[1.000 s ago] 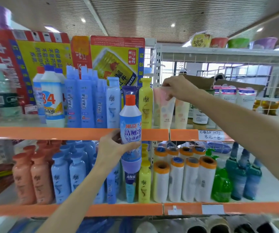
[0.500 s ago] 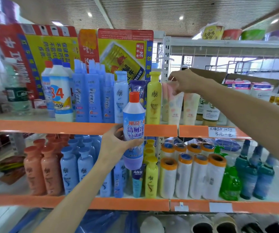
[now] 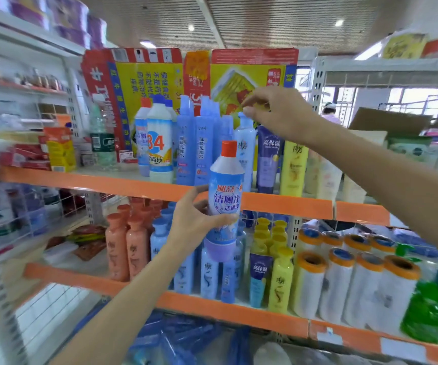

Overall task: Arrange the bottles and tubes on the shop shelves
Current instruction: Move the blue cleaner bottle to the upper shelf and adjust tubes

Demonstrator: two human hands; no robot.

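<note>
My left hand (image 3: 194, 219) grips a blue-and-white cleaner bottle (image 3: 225, 196) with an orange-red cap and a purple base. It holds the bottle upright in front of the upper orange shelf (image 3: 286, 205). My right hand (image 3: 281, 111) reaches over the upper row, fingers bent, its thumb tip touching the cap of a pale blue bottle (image 3: 245, 143). Beside that stand a purple tube (image 3: 269, 159) and a yellow bottle (image 3: 294, 167). Tall blue bottles (image 3: 194, 146) and a white "84" bottle (image 3: 159, 148) fill the left of the row.
The lower shelf (image 3: 186, 302) holds salmon bottles (image 3: 125, 246), blue and yellow bottles, white rolls with orange ends (image 3: 344, 280) and green bottles (image 3: 423, 312). Red-and-yellow cartons (image 3: 239, 75) stand behind the upper row. Small boxes (image 3: 59, 151) sit at upper left. A wire rack (image 3: 15, 212) is at the left.
My right hand left the pale tubes on the right and moved left to the pale blue bottle's cap. The view swung left. My left hand still holds the cleaner bottle.
</note>
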